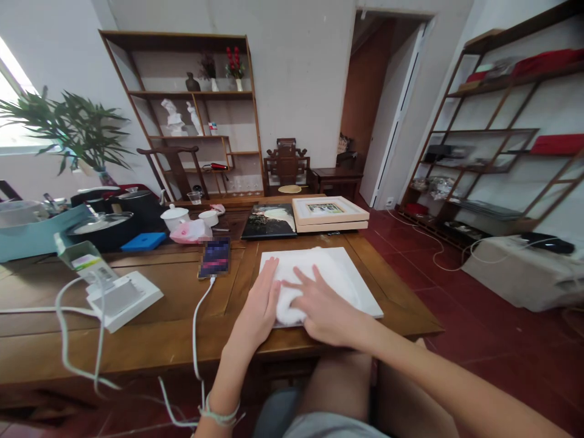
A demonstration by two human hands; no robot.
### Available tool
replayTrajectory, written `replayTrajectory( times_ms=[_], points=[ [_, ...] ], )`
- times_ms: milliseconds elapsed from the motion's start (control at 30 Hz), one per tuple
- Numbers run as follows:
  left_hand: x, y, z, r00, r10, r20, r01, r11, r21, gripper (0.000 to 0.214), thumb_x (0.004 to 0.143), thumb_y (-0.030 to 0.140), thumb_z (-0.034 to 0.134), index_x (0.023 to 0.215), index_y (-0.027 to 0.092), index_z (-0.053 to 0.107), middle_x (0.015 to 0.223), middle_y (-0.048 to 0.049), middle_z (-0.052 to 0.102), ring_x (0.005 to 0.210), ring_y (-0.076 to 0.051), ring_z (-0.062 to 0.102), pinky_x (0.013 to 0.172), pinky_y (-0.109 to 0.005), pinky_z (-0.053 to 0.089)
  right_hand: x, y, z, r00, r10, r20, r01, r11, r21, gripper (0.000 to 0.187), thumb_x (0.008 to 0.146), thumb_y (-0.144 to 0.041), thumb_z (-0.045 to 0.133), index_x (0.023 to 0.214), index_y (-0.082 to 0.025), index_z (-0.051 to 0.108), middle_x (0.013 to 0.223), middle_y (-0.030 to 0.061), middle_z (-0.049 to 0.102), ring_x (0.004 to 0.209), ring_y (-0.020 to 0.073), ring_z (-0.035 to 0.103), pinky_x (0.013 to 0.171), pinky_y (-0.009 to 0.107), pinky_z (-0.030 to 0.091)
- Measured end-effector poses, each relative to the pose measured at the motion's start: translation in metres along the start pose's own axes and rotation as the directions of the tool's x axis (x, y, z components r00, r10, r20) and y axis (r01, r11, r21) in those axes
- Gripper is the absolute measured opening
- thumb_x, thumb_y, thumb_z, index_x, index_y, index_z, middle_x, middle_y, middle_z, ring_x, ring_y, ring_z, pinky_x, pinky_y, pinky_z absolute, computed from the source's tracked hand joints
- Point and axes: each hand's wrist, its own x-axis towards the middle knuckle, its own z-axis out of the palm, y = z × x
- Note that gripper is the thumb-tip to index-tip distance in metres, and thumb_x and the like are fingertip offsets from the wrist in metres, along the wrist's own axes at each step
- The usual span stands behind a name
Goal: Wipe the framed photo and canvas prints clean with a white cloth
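A white rectangular board [365,297] lies on the wooden table in front of me. On it sits a soft white mass [288,304], perhaps cotton or foam; I cannot tell which. My left hand [262,301] rests along the left side of the mass, its fingers stretched out and held side by side. My right hand [322,304] lies over the mass with its fingers spread, touching it. Neither hand grips anything. Part of the mass is hidden beneath the right hand.
Behind the board are a dark picture panel [269,221] and stacked pale frames [331,213]. Leftward lie a phone [214,257] on a white cable [195,328], an opened white box [130,301], a blue block [143,241] and a black lidded pan [103,234]. The wooden table [182,334] ends just before me.
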Motion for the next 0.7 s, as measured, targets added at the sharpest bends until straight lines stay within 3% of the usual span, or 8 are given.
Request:
replayTrajectory(
  times_ms=[67, 133, 200, 333, 533, 600, 700],
  points=[
    [0.0, -0.001, -0.001, 1.0, 0.013, -0.013, -0.013, 1.0, -0.016, 0.049, 0.093, 0.036, 0.021, 0.137, 0.015, 0.027, 0.145, -0.0087, 0.029, 0.134, -0.018, 0.022, 0.11, -0.038, 0.02, -0.019, -0.012, -0.007, 0.987, -0.15, 0.05, 0.147, 0.988, 0.05, 0.044, 0.061, -0.006, 0.042, 0.097, -0.017, 0.064, 0.137, 0.0068, 0.041, 0.133, 0.0295, 0.014, 0.105, 0.057, 0.007],
    [0.0, 0.0, -0.001, 1.0, 0.003, -0.003, -0.003, 1.0, -0.015, 0.05, 0.093, 0.037, 0.021, 0.136, 0.014, 0.029, 0.143, -0.0102, 0.033, 0.133, -0.019, 0.026, 0.109, -0.039, 0.023, -0.038, -0.017, -0.015, 0.973, -0.212, 0.096, 0.202, 0.974, 0.105, 0.046, 0.058, -0.004, 0.041, 0.095, -0.018, 0.064, 0.136, 0.0045, 0.042, 0.133, 0.0263, 0.016, 0.107, 0.053, 0.007],
    [0.0, 0.001, -0.001, 0.999, -0.035, 0.033, 0.035, 0.999, -0.001, 0.052, 0.092, 0.038, 0.021, 0.135, 0.012, 0.031, 0.139, -0.0126, 0.039, 0.129, -0.021, 0.033, 0.107, -0.04, 0.027, -0.051, -0.015, -0.021, 0.977, -0.177, 0.122, 0.16, 0.977, 0.142, 0.049, 0.056, -0.003, 0.039, 0.096, -0.018, 0.064, 0.134, 0.0044, 0.045, 0.133, 0.0222, 0.017, 0.109, 0.047, 0.008],
    [0.002, 0.006, -0.002, 0.994, -0.073, 0.079, 0.069, 0.996, 0.053, 0.046, 0.092, 0.037, 0.024, 0.125, 0.014, 0.047, 0.128, -0.0117, 0.053, 0.121, -0.023, 0.045, 0.104, -0.044, 0.03, -0.053, 0.007, -0.02, 0.995, 0.04, 0.094, -0.051, 0.992, 0.114, 0.049, 0.059, -0.005, 0.038, 0.101, -0.015, 0.061, 0.13, 0.0119, 0.049, 0.132, 0.0198, 0.024, 0.108, 0.04, 0.016],
    [0.004, 0.006, 0.001, 0.994, -0.046, 0.099, 0.037, 0.996, 0.086, 0.038, 0.091, 0.032, 0.03, 0.11, 0.015, 0.059, 0.121, -0.0118, 0.058, 0.12, -0.024, 0.047, 0.102, -0.045, 0.032, 0.002, 0.052, -0.012, 0.948, 0.313, -0.054, -0.313, 0.95, 0.004, 0.048, 0.066, -0.004, 0.033, 0.107, -0.014, 0.058, 0.117, 0.0143, 0.058, 0.118, 0.0293, 0.043, 0.093, 0.045, 0.033],
    [0.004, 0.004, 0.002, 0.995, -0.041, 0.093, 0.033, 0.996, 0.088, 0.037, 0.091, 0.031, 0.032, 0.11, 0.015, 0.059, 0.121, -0.0124, 0.058, 0.12, -0.024, 0.047, 0.102, -0.045, 0.032, 0.028, 0.06, -0.012, 0.947, 0.313, -0.068, -0.314, 0.95, -0.004, 0.046, 0.066, -0.004, 0.033, 0.101, -0.015, 0.06, 0.108, 0.0135, 0.062, 0.109, 0.0305, 0.051, 0.086, 0.043, 0.038],
    [0.005, 0.006, 0.0, 0.996, -0.025, 0.08, 0.018, 0.996, 0.084, 0.034, 0.091, 0.03, 0.032, 0.106, 0.016, 0.059, 0.119, -0.0122, 0.059, 0.117, -0.025, 0.049, 0.099, -0.043, 0.035, 0.063, 0.059, -0.01, 0.978, 0.207, -0.021, -0.207, 0.978, 0.006, 0.04, 0.065, -0.005, 0.035, 0.091, -0.018, 0.063, 0.102, 0.009, 0.065, 0.106, 0.0288, 0.052, 0.085, 0.04, 0.038]
  ],
)
